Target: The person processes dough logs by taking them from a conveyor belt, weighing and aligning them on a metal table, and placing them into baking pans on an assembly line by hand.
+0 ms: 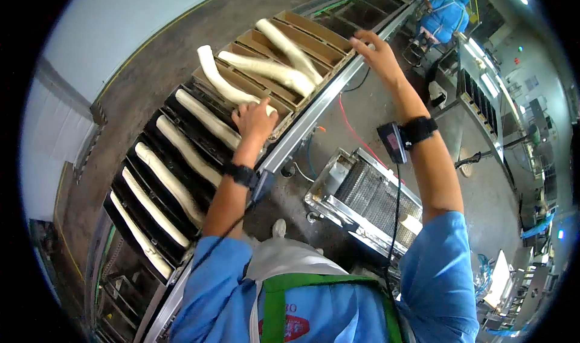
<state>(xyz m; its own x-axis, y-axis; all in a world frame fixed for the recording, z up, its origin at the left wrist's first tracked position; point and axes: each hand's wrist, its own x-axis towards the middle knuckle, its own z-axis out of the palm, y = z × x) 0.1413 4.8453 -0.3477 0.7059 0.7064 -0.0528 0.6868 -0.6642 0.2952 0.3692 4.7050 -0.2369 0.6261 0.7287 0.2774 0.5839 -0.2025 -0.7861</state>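
A brown trough tray [307,36] lies across the conveyor with three long, pale dough strips on it. One curved dough strip [219,84] reaches under my left hand [255,121], whose fingers are curled over its near end. Two more, a slanting strip [266,70] and a blurred strip [290,48], lie at angles and meet at the tray's near edge. My right hand [373,46] is beside the tray's far right corner, fingers apart and holding nothing; whether it touches the rim I cannot tell. Black trough trays [158,192] to the left carry several dough strips, one per groove.
A metal conveyor rail [326,95] runs diagonally between me and the trays. Below my right arm stands a metal frame with a mesh belt [377,192]. A co-worker in blue [446,17] sits at the far right, near a bench with dark trays [477,104].
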